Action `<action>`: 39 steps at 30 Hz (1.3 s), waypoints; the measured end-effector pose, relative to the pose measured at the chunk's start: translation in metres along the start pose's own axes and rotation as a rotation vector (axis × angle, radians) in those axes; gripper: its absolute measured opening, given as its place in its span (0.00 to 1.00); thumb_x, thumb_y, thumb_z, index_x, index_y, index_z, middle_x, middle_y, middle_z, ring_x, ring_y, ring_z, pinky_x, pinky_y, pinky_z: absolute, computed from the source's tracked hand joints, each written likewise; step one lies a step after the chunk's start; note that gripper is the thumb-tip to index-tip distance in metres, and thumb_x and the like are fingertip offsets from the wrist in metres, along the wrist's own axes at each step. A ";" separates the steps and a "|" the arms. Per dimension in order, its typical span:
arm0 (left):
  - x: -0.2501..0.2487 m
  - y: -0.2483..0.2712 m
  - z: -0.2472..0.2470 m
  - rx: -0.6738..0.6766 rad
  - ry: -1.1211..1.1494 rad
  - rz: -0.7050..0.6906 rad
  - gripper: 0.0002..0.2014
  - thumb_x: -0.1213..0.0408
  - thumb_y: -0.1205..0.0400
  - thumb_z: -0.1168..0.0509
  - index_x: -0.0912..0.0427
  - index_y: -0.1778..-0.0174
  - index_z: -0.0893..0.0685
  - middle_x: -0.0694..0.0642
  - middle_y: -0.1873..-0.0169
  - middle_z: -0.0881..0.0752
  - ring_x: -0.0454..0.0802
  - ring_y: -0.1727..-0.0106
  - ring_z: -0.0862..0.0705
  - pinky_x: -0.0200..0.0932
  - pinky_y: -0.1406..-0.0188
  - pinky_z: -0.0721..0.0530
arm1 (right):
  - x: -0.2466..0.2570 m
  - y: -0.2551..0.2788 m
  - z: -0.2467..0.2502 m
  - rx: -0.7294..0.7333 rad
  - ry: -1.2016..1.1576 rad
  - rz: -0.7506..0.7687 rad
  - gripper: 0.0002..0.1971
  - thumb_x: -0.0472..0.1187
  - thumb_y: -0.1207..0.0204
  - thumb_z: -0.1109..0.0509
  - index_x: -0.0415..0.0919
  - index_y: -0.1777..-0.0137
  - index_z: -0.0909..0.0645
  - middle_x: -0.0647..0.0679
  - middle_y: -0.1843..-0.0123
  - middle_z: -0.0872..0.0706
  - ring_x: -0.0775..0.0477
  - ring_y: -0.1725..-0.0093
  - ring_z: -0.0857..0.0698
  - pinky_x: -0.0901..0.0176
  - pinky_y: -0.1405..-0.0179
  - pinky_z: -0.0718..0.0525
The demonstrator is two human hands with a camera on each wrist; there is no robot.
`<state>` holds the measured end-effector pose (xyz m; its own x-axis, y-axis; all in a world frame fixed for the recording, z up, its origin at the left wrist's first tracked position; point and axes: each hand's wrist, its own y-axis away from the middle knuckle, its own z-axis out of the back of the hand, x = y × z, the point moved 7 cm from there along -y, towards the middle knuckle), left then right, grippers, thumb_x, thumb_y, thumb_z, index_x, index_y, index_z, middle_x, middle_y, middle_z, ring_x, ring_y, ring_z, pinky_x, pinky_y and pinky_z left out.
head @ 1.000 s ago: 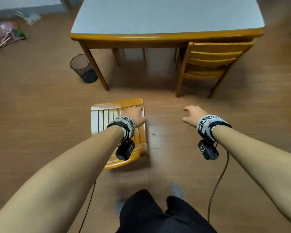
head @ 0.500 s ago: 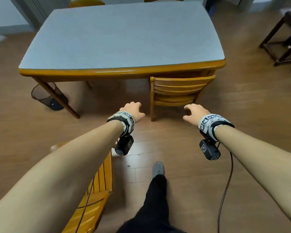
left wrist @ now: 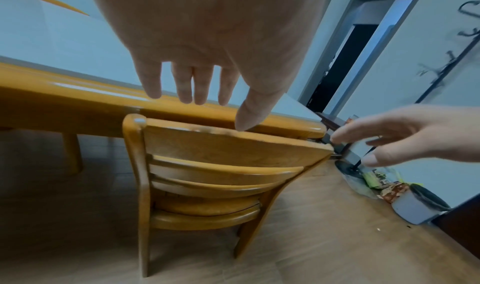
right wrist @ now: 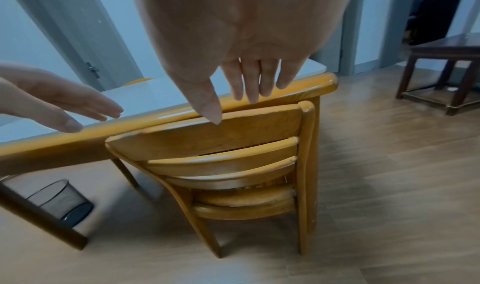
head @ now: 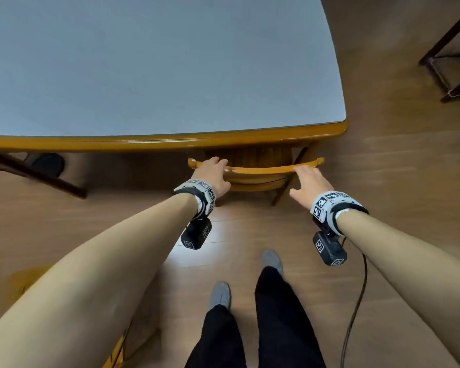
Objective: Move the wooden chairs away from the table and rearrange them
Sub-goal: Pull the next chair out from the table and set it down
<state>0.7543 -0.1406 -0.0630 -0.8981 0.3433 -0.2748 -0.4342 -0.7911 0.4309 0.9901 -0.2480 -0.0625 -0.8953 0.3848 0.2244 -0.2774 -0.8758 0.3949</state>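
Both grips spread, fingers straight: left hand (head: 213, 173) and right hand (head: 307, 183) over top rail of yellow-brown slatted wooden chair (head: 258, 172), tucked under grey-topped wooden surface (head: 170, 140).

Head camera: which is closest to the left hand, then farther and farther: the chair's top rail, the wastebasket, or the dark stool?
1. Top rail, right at the left hand.
2. Wastebasket, under the table, left.
3. Dark stool, far right.

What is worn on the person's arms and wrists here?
The arms are bare, without sleeves. Each wrist has a grey band printed with black-and-white square markers, and a black camera block hangs below it. A dark cable trails from the right one.
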 end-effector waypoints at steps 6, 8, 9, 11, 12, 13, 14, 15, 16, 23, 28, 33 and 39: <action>0.004 -0.046 -0.046 -0.057 -0.061 0.110 0.33 0.56 0.22 0.31 0.53 0.20 0.31 0.58 0.20 0.32 0.59 0.17 0.40 0.60 0.20 0.40 | -0.015 -0.079 -0.024 0.078 0.137 0.200 0.34 0.47 0.26 0.26 0.44 0.20 0.30 0.45 0.25 0.24 0.41 0.24 0.26 0.44 0.23 0.29; 0.002 -0.047 -0.050 -0.146 -0.069 0.142 0.28 0.56 0.23 0.31 0.52 0.26 0.25 0.55 0.27 0.25 0.57 0.22 0.34 0.59 0.24 0.37 | -0.017 -0.092 -0.029 0.107 0.172 0.244 0.32 0.49 0.23 0.28 0.47 0.19 0.29 0.48 0.24 0.23 0.42 0.24 0.26 0.45 0.22 0.30; 0.000 -0.046 -0.050 -0.170 -0.078 0.153 0.26 0.56 0.24 0.32 0.52 0.28 0.24 0.54 0.30 0.23 0.57 0.24 0.32 0.58 0.25 0.36 | -0.017 -0.097 -0.031 0.117 0.188 0.260 0.30 0.49 0.22 0.29 0.49 0.20 0.28 0.49 0.25 0.21 0.42 0.25 0.24 0.45 0.23 0.29; -0.003 -0.045 -0.051 -0.183 -0.104 0.169 0.25 0.56 0.24 0.32 0.53 0.29 0.23 0.55 0.31 0.23 0.58 0.24 0.31 0.58 0.25 0.35 | -0.016 -0.103 -0.033 0.139 0.197 0.272 0.26 0.51 0.20 0.32 0.52 0.22 0.26 0.50 0.29 0.18 0.42 0.30 0.21 0.44 0.26 0.27; -0.005 -0.044 -0.051 -0.181 -0.109 0.175 0.26 0.56 0.24 0.32 0.53 0.29 0.24 0.55 0.31 0.23 0.58 0.24 0.32 0.58 0.24 0.36 | -0.016 -0.104 -0.033 0.146 0.193 0.274 0.25 0.51 0.19 0.33 0.53 0.22 0.25 0.51 0.30 0.17 0.42 0.32 0.21 0.45 0.28 0.26; -0.006 -0.043 -0.050 -0.182 -0.103 0.182 0.26 0.56 0.24 0.32 0.54 0.29 0.24 0.55 0.30 0.23 0.58 0.24 0.32 0.58 0.24 0.36 | -0.016 -0.104 -0.034 0.148 0.188 0.277 0.24 0.52 0.19 0.33 0.54 0.23 0.25 0.51 0.31 0.16 0.42 0.33 0.20 0.45 0.29 0.25; -0.007 -0.042 -0.049 -0.185 -0.091 0.188 0.25 0.57 0.24 0.32 0.54 0.29 0.24 0.55 0.30 0.23 0.58 0.23 0.32 0.58 0.23 0.36 | -0.017 -0.104 -0.033 0.144 0.182 0.278 0.23 0.53 0.18 0.34 0.54 0.24 0.23 0.51 0.33 0.15 0.42 0.35 0.19 0.45 0.31 0.24; -0.008 -0.041 -0.048 -0.183 -0.077 0.193 0.25 0.56 0.23 0.32 0.54 0.29 0.23 0.55 0.30 0.23 0.58 0.23 0.32 0.58 0.23 0.35 | -0.018 -0.104 -0.031 0.137 0.173 0.275 0.22 0.55 0.18 0.34 0.55 0.25 0.22 0.51 0.35 0.14 0.41 0.37 0.18 0.45 0.34 0.21; -0.008 -0.040 -0.048 -0.177 -0.060 0.201 0.24 0.56 0.22 0.33 0.54 0.29 0.23 0.56 0.30 0.23 0.58 0.23 0.32 0.59 0.24 0.35 | -0.019 -0.102 -0.032 0.134 0.163 0.267 0.21 0.56 0.18 0.34 0.56 0.26 0.21 0.52 0.38 0.13 0.41 0.39 0.16 0.45 0.37 0.19; -0.013 0.008 -0.078 -0.124 0.043 0.284 0.23 0.56 0.20 0.37 0.56 0.28 0.24 0.55 0.25 0.27 0.54 0.19 0.38 0.61 0.25 0.34 | -0.026 -0.050 -0.053 0.104 0.157 0.276 0.14 0.59 0.21 0.32 0.58 0.39 0.15 0.52 0.48 0.11 0.40 0.46 0.14 0.49 0.49 0.16; -0.022 0.078 -0.121 -0.053 0.007 0.229 0.27 0.57 0.19 0.36 0.54 0.22 0.30 0.53 0.22 0.31 0.53 0.18 0.40 0.59 0.26 0.36 | -0.037 0.002 -0.079 0.183 0.228 0.287 0.10 0.59 0.23 0.28 0.57 0.48 0.16 0.52 0.53 0.14 0.41 0.49 0.14 0.51 0.53 0.15; -0.043 0.155 -0.178 0.004 0.016 0.202 0.31 0.56 0.19 0.36 0.51 0.18 0.34 0.52 0.17 0.37 0.54 0.15 0.44 0.64 0.21 0.39 | -0.064 0.069 -0.112 0.251 0.264 0.247 0.21 0.54 0.24 0.25 0.56 0.31 0.19 0.47 0.38 0.13 0.37 0.38 0.15 0.46 0.42 0.14; -0.059 0.230 -0.239 0.101 -0.001 0.174 0.33 0.55 0.18 0.36 0.50 0.16 0.39 0.52 0.15 0.41 0.54 0.14 0.46 0.69 0.19 0.44 | -0.089 0.155 -0.152 0.243 0.319 0.282 0.28 0.52 0.22 0.25 0.49 0.23 0.24 0.47 0.25 0.19 0.37 0.28 0.20 0.43 0.31 0.20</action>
<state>0.7244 -0.4638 -0.1529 -0.9604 0.2063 -0.1874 -0.2769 -0.7835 0.5562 0.9742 -0.4627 -0.1564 -0.9965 0.0002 0.0833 0.0469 -0.8252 0.5629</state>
